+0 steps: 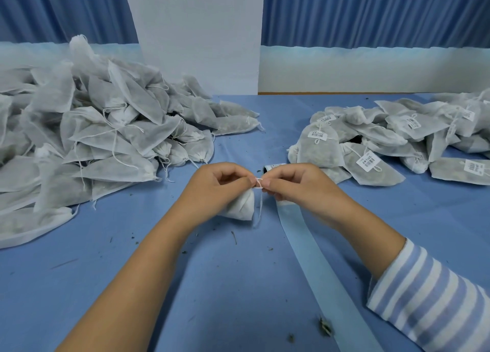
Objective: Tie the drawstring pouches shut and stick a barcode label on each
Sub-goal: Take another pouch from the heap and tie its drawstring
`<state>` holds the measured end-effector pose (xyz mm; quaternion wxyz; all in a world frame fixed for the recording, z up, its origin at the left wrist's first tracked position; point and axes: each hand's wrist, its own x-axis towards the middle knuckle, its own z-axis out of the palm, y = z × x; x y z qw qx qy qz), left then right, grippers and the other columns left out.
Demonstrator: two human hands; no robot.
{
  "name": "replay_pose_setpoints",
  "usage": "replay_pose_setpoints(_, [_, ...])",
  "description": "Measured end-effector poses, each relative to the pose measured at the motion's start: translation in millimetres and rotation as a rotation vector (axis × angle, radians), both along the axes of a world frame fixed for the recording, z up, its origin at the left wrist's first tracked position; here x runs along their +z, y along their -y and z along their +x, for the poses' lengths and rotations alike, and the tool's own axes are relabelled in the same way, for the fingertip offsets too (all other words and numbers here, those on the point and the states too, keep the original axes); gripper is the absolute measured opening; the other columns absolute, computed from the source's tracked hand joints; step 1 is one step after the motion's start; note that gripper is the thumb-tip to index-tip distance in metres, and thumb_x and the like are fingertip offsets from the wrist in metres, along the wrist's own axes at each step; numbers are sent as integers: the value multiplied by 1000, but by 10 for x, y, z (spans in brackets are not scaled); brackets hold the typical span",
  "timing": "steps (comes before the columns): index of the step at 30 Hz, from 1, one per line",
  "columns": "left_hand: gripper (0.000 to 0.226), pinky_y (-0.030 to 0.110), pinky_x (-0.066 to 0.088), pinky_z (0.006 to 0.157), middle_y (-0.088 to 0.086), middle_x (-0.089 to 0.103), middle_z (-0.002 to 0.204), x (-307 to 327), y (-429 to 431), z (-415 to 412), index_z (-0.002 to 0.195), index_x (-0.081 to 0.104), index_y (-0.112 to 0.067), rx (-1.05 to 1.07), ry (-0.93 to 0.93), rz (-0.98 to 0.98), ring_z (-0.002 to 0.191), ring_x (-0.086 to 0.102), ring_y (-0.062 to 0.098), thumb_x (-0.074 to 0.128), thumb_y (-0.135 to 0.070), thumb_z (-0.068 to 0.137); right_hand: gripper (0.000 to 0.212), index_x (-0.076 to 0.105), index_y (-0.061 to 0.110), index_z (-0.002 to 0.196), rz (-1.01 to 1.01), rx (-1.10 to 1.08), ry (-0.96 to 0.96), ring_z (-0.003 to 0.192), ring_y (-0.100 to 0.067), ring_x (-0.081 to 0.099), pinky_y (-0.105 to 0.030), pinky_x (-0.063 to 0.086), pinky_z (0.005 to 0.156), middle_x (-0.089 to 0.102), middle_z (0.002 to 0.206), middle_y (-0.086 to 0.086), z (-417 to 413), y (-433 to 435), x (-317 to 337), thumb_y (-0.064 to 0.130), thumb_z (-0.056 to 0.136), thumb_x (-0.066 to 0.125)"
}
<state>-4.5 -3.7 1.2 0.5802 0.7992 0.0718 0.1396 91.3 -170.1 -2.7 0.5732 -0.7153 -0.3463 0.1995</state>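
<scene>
Head view: left hand (220, 186) grips the small white non-woven pouch (240, 207), right hand (290, 183) pinches its thin white drawstring (259, 183); pull the loop snug against the gathered neck between both hands.

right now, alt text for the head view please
The left hand and right hand pinch the drawstring of a white pouch above a blue table. A heap of unlabelled pouches lies at left, barcode-labelled pouches at right.
</scene>
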Motion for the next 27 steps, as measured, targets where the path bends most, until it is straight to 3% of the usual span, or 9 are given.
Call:
replay_pose_setpoints(5, [17,28,40,83,19,70,99,34,6,-12,72,74,-22,-7,5,-88,87,57,14,70,-14,86,8,77,16,83,28,-84,-19,77,-10,58,-28,46,72,69,77,4,-13,-13,-7,17,87,70])
replay_pose_setpoints(10, [16,25,43,88,-8,73,83,44,35,1,65,73,-30,-31,-80,-107,90,63,5,68,-26,80,8,71,14,88,97,-111,135,77,-10,59,-19,47,70,69,82,3,-46,-32,-14,6,87,70])
replay_pose_setpoints(14, [13,23,44,88,-8,74,84,43,28,0,66,75,-30,11,-69,-138,88,64,3,63,-33,68,19,67,17,83,110,-110,320,74,-9,57,-22,46,65,66,85,-2,-98,-49,-37,-3,85,67])
replay_pose_setpoints(19, [13,20,44,84,-8,74,83,47,14,23,65,76,-30,33,-64,-170,86,63,2,63,-33,68,18,72,16,84,124,-126,406,77,-9,61,-30,52,66,67,85,-5,-128,-57,-74,-1,80,74])
replay_pose_setpoints(27, [19,1,41,67,-13,73,83,8,-10,27,74,74,-25,5,-52,-104,81,62,-8,64,-21,89,5,75,16,82,158,-161,339,74,-6,63,-19,47,65,70,80,7,-66,-58,-89,11,84,75])
